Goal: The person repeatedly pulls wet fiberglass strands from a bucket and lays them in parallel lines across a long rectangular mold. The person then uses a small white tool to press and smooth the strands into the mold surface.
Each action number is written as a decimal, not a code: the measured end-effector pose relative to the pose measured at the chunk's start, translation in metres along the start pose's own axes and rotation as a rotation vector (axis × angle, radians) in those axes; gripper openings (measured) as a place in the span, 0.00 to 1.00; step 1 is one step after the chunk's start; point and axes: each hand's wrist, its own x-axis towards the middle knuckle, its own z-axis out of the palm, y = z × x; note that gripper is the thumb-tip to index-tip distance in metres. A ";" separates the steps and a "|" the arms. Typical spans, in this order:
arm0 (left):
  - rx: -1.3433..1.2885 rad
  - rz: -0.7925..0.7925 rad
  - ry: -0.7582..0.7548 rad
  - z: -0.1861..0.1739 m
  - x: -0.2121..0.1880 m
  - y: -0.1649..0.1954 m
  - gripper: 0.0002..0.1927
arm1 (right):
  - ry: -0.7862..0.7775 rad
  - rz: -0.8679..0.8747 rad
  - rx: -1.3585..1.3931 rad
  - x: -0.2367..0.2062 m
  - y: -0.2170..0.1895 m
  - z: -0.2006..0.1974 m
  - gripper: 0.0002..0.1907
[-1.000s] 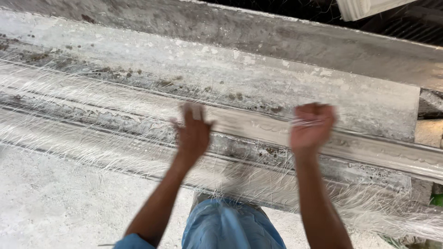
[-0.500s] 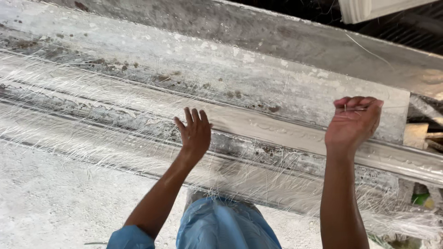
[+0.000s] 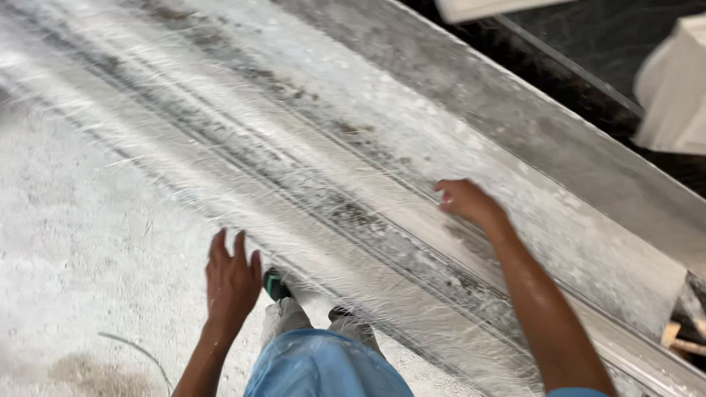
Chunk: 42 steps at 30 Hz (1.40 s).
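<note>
A long white moulded slab runs diagonally across the view, covered with thin shiny glass-like fibres. My left hand hovers with fingers spread at the slab's near edge, holding nothing. My right hand rests on the slab farther right, fingers curled; whether it pinches fibres cannot be told. My blue trousers and a dark shoe show below.
A dusty white floor spreads to the left, with a thin wire lying on it. A grey ledge borders the slab's far side. White moulded pieces stand on dark ground at the top right.
The view has swung so the slab now runs diagonally. My left hand has dropped to the near edge. My right hand has lowered from a raised fist onto the slab.
</note>
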 end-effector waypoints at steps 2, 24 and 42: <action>0.029 -0.142 -0.023 -0.004 -0.019 -0.055 0.28 | 0.029 0.025 0.012 -0.010 -0.039 -0.038 0.18; -0.552 -0.188 0.301 -0.315 0.100 -0.530 0.22 | -0.623 -0.866 0.520 0.163 -0.901 0.216 0.10; -0.723 -0.849 0.011 -0.518 0.374 -1.033 0.19 | -0.571 -0.965 0.078 0.491 -1.453 0.241 0.11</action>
